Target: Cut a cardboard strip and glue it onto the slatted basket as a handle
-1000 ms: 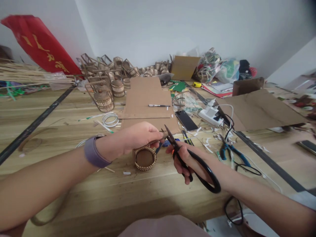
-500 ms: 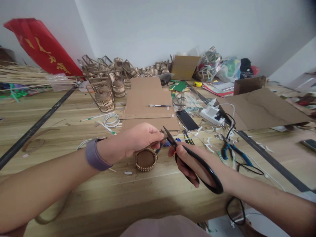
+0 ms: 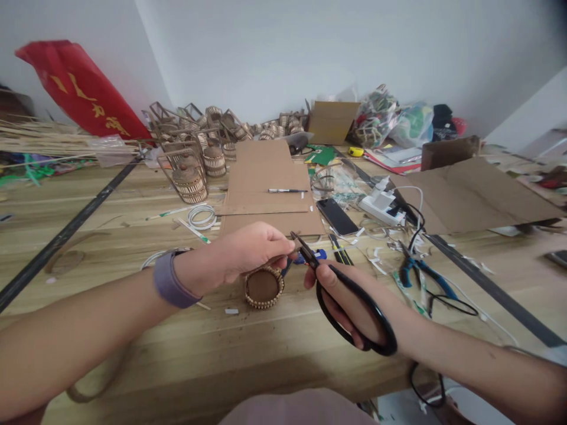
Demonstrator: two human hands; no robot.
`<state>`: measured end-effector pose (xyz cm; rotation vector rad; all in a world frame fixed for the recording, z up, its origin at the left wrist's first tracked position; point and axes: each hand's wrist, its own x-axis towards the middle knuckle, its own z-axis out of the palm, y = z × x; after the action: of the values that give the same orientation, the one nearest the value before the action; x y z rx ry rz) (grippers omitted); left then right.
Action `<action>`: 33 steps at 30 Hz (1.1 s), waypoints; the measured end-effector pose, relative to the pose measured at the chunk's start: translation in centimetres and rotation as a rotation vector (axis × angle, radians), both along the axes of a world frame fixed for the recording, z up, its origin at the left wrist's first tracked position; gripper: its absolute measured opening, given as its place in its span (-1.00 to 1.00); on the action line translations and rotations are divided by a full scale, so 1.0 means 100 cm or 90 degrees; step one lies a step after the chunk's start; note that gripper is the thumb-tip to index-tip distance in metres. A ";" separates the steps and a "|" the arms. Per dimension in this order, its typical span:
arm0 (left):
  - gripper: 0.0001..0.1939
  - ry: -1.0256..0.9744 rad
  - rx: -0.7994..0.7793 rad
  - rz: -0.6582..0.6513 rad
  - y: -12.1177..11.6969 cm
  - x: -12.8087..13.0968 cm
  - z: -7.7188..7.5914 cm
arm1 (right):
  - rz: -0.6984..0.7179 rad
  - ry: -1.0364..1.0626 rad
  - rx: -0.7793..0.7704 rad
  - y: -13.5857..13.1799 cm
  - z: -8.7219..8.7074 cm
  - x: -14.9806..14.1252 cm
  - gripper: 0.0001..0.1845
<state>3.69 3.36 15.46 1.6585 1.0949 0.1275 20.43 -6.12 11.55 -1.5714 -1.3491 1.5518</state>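
My left hand (image 3: 259, 251) is closed, its thumb and fingers pinching a thin brown strip (image 3: 277, 261) whose far part is hidden by the hand. A pair of black-handled scissors (image 3: 361, 304) is in my right hand (image 3: 343, 295), with fingers through the loops. The blades point away and to the left, right at the strip's end by my left fingertips. Below my left hand, a small round slatted basket (image 3: 264, 287) stands on the wooden table (image 3: 199, 354), its open top facing up.
Cardboard sheets (image 3: 266, 171) lie ahead with a pen (image 3: 287, 190) on them. A phone (image 3: 337, 216), a power strip (image 3: 383, 206), blue-handled pliers (image 3: 427, 277) and paper scraps are to the right. Finished-looking slatted baskets (image 3: 189, 183) and a coiled white cable (image 3: 201, 217) sit at left.
The scissor blades look closer together, and the scissors have shifted slightly down. My left hand keeps its pinch on the strip, almost in the same place.
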 end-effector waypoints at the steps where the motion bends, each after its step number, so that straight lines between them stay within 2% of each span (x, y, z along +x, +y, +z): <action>1: -0.63 0.000 -0.001 0.001 0.001 -0.001 -0.001 | 0.004 0.011 -0.001 0.000 -0.001 0.002 -0.45; 4: -0.68 -0.015 -0.012 0.003 0.005 -0.005 -0.004 | 0.015 -0.043 0.049 0.001 -0.008 0.013 -0.50; 7: -0.73 -0.035 -0.028 -0.020 0.009 -0.010 -0.006 | 0.059 -0.278 0.155 -0.002 -0.025 0.028 -0.64; 10: -0.71 -0.042 -0.030 -0.043 0.013 -0.016 -0.008 | 0.138 -0.491 0.159 -0.012 -0.053 0.040 -0.62; 13: -0.72 -0.028 -0.029 -0.040 0.014 -0.018 -0.007 | 0.217 -0.544 0.174 -0.026 -0.082 0.043 -0.62; 16: -0.72 0.001 -0.051 -0.028 0.013 -0.017 -0.002 | 0.249 -0.565 0.181 -0.035 -0.097 0.041 -0.47; 18: -0.71 0.001 -0.064 -0.026 0.012 -0.015 0.000 | 0.253 -0.575 0.192 -0.032 -0.093 0.040 -0.49; 20: -0.71 0.000 -0.065 -0.035 0.011 -0.014 0.001 | 0.224 -0.566 0.244 -0.024 -0.079 0.039 -0.62; 22: -0.69 0.009 -0.060 -0.045 0.011 -0.014 0.002 | 0.150 -0.524 0.350 -0.010 -0.058 0.036 -0.68; 24: -0.65 0.019 -0.054 -0.050 0.011 -0.015 0.002 | 0.089 -0.438 0.497 0.006 -0.036 0.030 -0.71; 26: -0.62 0.026 -0.047 -0.052 0.011 -0.016 0.002 | 0.052 -0.369 0.612 0.023 -0.021 0.022 -0.74; 29: -0.61 0.028 -0.038 -0.062 0.011 -0.016 0.002 | 0.076 -0.287 0.667 0.045 -0.013 0.011 -0.77; 33: -0.69 0.005 -0.034 -0.067 0.011 -0.014 0.001 | 0.092 -0.213 0.638 0.059 -0.017 0.005 -0.84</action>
<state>2.27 4.42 15.56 1.6657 1.0057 0.0232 20.93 -0.22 9.81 -1.0900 -2.0062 0.4642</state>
